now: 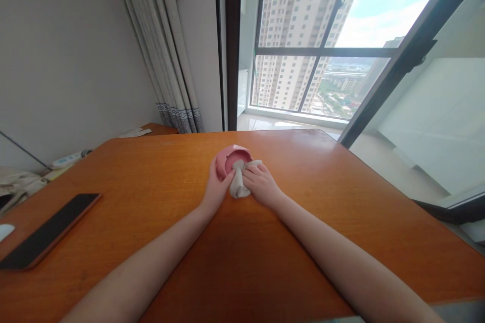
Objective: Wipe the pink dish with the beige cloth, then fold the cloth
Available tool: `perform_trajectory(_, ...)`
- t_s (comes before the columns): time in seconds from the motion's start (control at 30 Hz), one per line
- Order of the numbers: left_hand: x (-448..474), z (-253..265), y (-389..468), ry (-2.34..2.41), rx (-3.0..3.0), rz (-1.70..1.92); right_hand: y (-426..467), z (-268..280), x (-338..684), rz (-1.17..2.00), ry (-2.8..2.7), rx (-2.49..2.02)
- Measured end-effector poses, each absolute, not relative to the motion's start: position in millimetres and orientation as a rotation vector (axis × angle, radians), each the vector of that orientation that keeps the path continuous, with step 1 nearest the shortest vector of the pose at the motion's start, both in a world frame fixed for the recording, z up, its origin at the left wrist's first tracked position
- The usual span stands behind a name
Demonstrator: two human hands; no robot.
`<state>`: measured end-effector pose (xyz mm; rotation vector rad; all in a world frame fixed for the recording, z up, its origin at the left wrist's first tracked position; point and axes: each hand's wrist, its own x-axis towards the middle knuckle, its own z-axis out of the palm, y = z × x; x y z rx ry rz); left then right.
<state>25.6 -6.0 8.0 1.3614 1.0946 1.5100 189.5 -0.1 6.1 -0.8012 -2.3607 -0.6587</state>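
Note:
A pink, rounded, hollow object (226, 155) is tilted above the wooden table, its opening turned towards me and to the right; its exact kind does not show. My left hand (216, 185) grips it from the left side, thumb near the lower rim. My right hand (261, 181) is closed on a whitish cloth (239, 185). Part of the cloth is tucked against the inside of the pink opening and a bunched end hangs below, between the two hands. The fingertips of my right hand are partly hidden in the cloth.
The wooden table (166, 176) spans the view. A long black panel with a reddish edge (53, 229) lies at the left, with a white rounded item (5, 231) beside it. A power strip (67, 159) and fabric (18, 184) sit beyond the left edge. A curtain (162, 50) and window stand behind.

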Motion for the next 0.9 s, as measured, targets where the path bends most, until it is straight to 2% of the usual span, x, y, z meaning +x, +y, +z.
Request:
perform_trajectory(0.13,28,8,-8,1.131,1.314,1.512,-2,5,184,-0.632,-2.357,-0.819)
perform_trajectory(0.4,6,14,11,1.129,1.612,1.513,0,14,189,-0.674,-2.432,-0.832)
perform_trajectory(0.63,20,12,-3,1.083,1.475,1.550,2,6,192,-0.631,-2.405,-0.766)
perform_trajectory(0.9,2,16,13,1.170,1.667,1.449,2,14,188,-0.656,-2.451,-0.820)
